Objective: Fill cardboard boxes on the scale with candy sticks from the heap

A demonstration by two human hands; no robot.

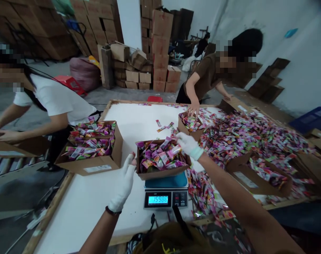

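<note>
Digital scale [165, 199] on the white bench [50, 211], topped by a cardboard box [160, 173] filled with foil sachets [160, 155]. Right hand [189, 145], gloved, partly curled at the box's rim, grip unclear; left hand [124, 181], gloved, fingers spread wide, just beside the box, holding nothing. Farther off, another filled box [104, 165] at left; loose sachets [245, 141] heaped unboxed at right, a co-worker's hand [193, 110] in a smaller box [183, 127].
</note>
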